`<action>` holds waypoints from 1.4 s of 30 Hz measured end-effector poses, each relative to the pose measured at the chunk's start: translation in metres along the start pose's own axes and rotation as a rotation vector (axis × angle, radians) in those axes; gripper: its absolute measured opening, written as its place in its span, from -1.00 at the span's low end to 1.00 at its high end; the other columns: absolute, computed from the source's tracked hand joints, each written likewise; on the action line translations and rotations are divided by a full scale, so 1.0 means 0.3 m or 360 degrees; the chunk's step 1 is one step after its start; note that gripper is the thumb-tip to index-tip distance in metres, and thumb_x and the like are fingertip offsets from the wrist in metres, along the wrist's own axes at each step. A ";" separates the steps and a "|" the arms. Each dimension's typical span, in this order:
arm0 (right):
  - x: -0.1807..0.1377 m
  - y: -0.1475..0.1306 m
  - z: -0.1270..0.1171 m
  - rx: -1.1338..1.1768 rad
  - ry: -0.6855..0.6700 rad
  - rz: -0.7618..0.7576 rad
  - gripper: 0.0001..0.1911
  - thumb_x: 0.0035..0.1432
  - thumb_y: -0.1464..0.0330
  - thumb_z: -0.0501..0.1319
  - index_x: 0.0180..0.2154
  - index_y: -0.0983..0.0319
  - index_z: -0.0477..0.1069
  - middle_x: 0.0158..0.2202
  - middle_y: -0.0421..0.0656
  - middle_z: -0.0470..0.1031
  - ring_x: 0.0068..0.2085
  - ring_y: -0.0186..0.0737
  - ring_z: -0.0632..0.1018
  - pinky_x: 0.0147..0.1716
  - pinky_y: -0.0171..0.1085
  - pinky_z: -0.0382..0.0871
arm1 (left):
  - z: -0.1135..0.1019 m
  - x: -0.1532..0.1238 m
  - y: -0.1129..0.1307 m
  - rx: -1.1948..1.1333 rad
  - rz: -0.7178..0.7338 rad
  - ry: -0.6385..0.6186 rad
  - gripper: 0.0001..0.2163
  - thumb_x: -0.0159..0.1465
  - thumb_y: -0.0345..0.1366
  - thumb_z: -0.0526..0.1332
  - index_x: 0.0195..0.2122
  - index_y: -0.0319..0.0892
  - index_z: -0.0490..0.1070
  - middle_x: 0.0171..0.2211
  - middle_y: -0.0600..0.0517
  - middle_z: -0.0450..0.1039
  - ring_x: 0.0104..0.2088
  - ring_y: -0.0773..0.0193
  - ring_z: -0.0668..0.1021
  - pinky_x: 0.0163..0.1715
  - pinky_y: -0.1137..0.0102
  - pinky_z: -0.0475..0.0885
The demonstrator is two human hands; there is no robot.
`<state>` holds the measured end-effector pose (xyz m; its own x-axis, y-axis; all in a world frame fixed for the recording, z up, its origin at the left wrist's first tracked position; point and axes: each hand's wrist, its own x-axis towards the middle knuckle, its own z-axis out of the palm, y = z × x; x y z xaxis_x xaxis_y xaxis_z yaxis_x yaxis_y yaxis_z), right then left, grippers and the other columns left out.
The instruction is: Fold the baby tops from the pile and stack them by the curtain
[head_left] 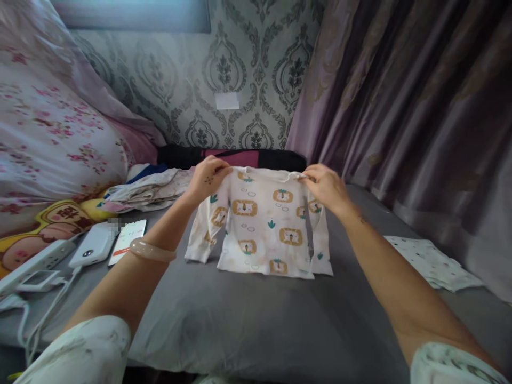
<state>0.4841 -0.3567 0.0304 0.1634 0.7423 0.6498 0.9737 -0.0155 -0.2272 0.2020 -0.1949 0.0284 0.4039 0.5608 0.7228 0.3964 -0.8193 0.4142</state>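
A small white long-sleeved shirt printed with tan lion faces and green leaves hangs spread between my hands, its lower edge at the grey sheet. My left hand pinches its left shoulder beside the neckline. At the opposite shoulder my right hand is closed on the fabric in the same way. Both sleeves dangle down at the sides. On the grey bed to the right lies a folded white cloth with small dark spots.
A pile of clothes lies at the back left, near a yellow plush toy. On the left are a power bank, a phone and a power strip with cables. Purple curtains hang at the right.
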 end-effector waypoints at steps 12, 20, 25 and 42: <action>0.143 -0.029 0.002 -0.0235 0.0519 -0.0061 -0.68 0.30 0.22 0.05 -0.21 0.17 0.54 0.07 -0.01 0.36 0.09 0.07 0.29 0.02 0.06 0.17 | 0.015 0.142 0.052 0.0313 0.0020 0.0677 -0.80 0.26 -0.11 0.20 -0.31 -0.10 0.52 -0.08 -0.07 0.36 -0.02 0.06 0.33 0.04 0.16 0.20; 0.167 0.002 0.022 -0.0333 0.0495 -0.0029 -0.72 0.27 0.24 0.10 -0.29 0.16 0.57 0.03 -0.03 0.38 0.07 0.06 0.29 0.02 0.06 0.12 | 0.037 0.189 0.018 0.0346 0.0051 0.0389 -0.83 0.19 -0.13 0.25 -0.36 -0.09 0.54 -0.11 -0.05 0.41 0.01 0.01 0.33 0.02 0.12 0.18; 0.167 -0.009 0.002 -0.0283 0.0642 0.0038 -0.70 0.28 0.22 0.08 -0.26 0.15 0.56 0.00 -0.02 0.42 0.04 0.04 0.33 0.01 0.04 0.13 | 0.035 0.188 0.023 0.0194 -0.0082 0.0429 -0.83 0.19 -0.16 0.23 -0.36 -0.10 0.56 -0.22 -0.03 0.44 -0.08 0.08 0.41 -0.05 0.21 0.27; 0.152 0.022 -0.004 0.0232 0.0313 0.0264 -0.54 0.16 0.01 0.16 -0.36 0.28 0.55 -0.48 -0.12 0.52 -0.41 -0.21 0.46 -0.38 -0.27 0.23 | 0.087 0.147 0.006 -0.0425 -0.0269 0.0333 -0.81 0.16 -0.20 0.17 -0.36 -0.20 0.49 -0.59 0.13 0.31 -0.53 0.39 0.32 -0.53 0.51 0.18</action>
<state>0.4982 -0.3237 0.0594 0.3599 0.5934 0.7200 0.9004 -0.0187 -0.4346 0.2421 -0.1687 0.0464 0.1630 0.6770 0.7177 0.2029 -0.7348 0.6472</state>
